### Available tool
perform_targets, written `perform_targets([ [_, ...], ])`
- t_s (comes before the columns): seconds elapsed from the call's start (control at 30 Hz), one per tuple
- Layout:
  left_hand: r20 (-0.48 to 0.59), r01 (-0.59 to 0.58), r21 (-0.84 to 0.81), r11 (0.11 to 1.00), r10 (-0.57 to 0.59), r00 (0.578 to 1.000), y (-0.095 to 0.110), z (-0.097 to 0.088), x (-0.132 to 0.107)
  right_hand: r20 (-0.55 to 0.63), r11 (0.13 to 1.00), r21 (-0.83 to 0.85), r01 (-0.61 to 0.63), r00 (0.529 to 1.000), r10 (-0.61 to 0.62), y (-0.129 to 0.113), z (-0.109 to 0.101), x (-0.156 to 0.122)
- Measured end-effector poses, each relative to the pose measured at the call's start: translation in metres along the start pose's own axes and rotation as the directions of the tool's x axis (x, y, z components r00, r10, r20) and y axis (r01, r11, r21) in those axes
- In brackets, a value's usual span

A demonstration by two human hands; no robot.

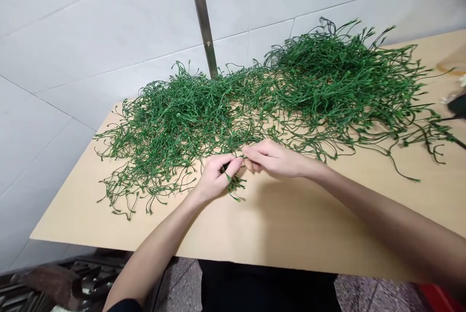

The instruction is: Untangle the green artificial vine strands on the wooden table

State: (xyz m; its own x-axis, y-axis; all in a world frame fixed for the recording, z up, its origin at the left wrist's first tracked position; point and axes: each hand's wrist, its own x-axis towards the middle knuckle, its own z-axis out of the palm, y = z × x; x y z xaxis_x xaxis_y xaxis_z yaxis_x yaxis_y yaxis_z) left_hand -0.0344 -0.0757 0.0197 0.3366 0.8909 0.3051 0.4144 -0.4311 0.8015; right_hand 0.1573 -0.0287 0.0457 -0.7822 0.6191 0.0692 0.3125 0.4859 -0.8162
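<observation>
My left hand (215, 177) is closed around a small bunch of green plastic stems (235, 185), whose ends stick out below the fingers. My right hand (274, 158) meets it fingertip to fingertip and pinches a thin green stem at the same spot. Both hands hover just above the light wooden tabletop (284, 224). Right behind them lies a loose pile of green artificial stems (174, 123) on the left. A denser heap of the same stems (345, 79) lies at the right.
A white tiled wall (73, 45) runs along the table's far and left side, with a metal bracket (204, 25) screwed to it. A dark object (457, 106) lies at the right edge. A metal rack (73, 283) stands below the table's left corner.
</observation>
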Motion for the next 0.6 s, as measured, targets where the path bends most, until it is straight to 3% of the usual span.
perform_targets([
  [0.07, 0.035, -0.034, 0.005, 0.999, 0.034, 0.999, -0.002, 0.003, 0.000, -0.067, 0.968, 0.249, -0.025, 0.997, 0.043, 0.014, 0.015, -0.006],
  [0.13, 0.094, -0.100, 0.029, 0.995, 0.097, 0.991, -0.005, 0.005, 0.000, -0.104, 0.948, 0.319, -0.007, 0.994, 0.042, 0.024, 0.029, -0.011],
  [0.33, 0.189, -0.416, 0.188, 0.890, 0.383, 0.904, -0.011, 0.013, 0.000, -0.254, 0.971, 0.237, 0.025, 0.966, 0.037, 0.028, 0.047, -0.013],
  [0.47, 0.236, -0.408, 0.243, 0.880, 0.355, 0.905, -0.008, 0.014, 0.000, -0.252, 0.988, 0.152, 0.024, 0.968, 0.015, 0.027, 0.048, -0.015],
  [0.6, 0.251, -0.346, 0.292, 0.892, 0.277, 0.927, -0.005, 0.016, -0.001, -0.363, 0.996, 0.090, -0.027, 0.930, 0.058, 0.029, 0.051, -0.019],
])
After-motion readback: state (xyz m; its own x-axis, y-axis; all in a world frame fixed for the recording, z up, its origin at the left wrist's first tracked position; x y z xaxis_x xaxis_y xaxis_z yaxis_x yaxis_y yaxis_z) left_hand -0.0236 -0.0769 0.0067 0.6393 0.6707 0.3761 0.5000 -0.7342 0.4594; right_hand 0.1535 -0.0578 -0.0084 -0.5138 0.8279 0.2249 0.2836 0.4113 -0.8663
